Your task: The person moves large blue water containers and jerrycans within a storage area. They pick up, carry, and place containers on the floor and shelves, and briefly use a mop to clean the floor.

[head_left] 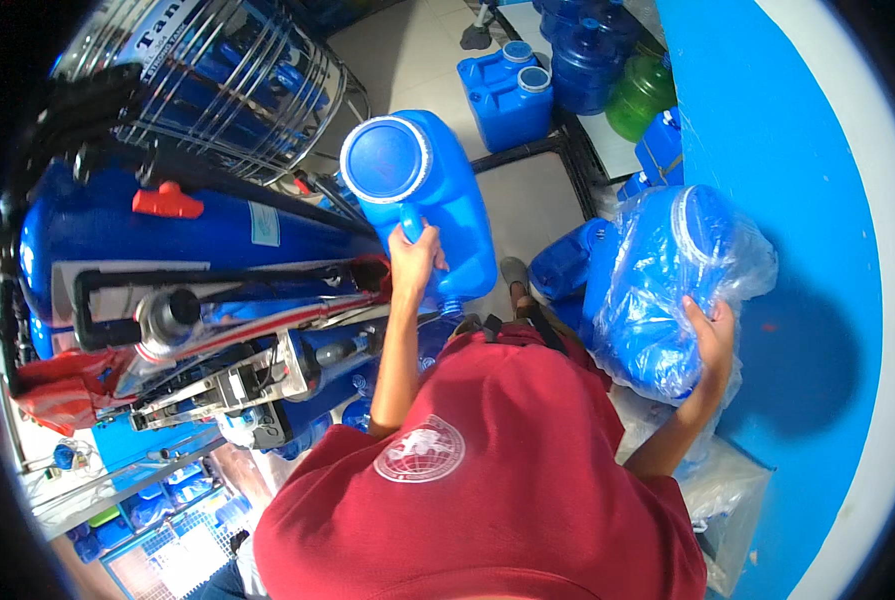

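My left hand (415, 258) is closed round the handle of a blue plastic water jug (457, 200), which hangs in front of me with its wide round cap (385, 160) facing up. On the right, a second blue jug wrapped in clear plastic (657, 290) leans near the blue wall. My right hand (709, 335) rests against the wrapping at its side, fingers bent onto the film. Whether those fingers grip the film or only press on it, I cannot tell.
Left of me lie a large blue tank (207, 240) and black pipes with a red valve handle (167, 201). A metal wire rack (237, 90) stands far left. Ahead are more blue jugs (507, 95), round blue bottles and a green bottle (639, 98). A blue wall (797, 250) bounds the right.
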Tool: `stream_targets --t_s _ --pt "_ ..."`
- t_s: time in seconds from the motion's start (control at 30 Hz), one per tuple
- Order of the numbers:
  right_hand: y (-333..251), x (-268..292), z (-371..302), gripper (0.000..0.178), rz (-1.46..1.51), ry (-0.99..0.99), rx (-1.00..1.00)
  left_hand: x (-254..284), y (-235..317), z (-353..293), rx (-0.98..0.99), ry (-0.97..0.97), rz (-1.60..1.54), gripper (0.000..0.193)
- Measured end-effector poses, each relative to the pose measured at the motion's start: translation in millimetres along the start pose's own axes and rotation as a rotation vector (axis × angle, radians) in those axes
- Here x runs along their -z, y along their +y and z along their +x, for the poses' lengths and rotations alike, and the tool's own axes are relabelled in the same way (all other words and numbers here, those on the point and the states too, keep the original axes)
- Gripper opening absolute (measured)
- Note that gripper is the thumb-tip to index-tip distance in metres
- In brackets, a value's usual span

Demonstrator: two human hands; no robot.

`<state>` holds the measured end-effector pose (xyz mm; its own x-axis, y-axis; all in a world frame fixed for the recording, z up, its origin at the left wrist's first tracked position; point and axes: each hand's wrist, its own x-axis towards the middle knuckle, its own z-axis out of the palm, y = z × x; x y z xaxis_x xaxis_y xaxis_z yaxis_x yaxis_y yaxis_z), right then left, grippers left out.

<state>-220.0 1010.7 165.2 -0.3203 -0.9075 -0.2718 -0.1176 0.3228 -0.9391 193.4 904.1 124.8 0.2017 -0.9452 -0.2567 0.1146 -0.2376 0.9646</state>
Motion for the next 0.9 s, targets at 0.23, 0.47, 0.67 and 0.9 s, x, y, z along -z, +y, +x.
stream_targets --t_s 0.23,0.47,0.67,0.9 --pt "23.6 -0.5 93.5 0.023 0.053 0.045 0.019 11.5 34.5 74.8 0.141 0.141 0.134 0.009" --pt "-23.7 -26.1 170.1 0.022 -0.188 -0.080 -0.060 39.2 31.0 183.9 0.092 0.068 0.390 0.014" --pt "-73.3 -90.1 225.5 0.030 -0.305 -0.130 0.027 65.5 26.6 296.1 0.081 0.107 0.444 0.020" --pt "-125.5 -166.8 286.8 0.036 -0.368 0.206 -0.179 90.6 17.4 421.6 0.210 0.226 0.594 0.027"
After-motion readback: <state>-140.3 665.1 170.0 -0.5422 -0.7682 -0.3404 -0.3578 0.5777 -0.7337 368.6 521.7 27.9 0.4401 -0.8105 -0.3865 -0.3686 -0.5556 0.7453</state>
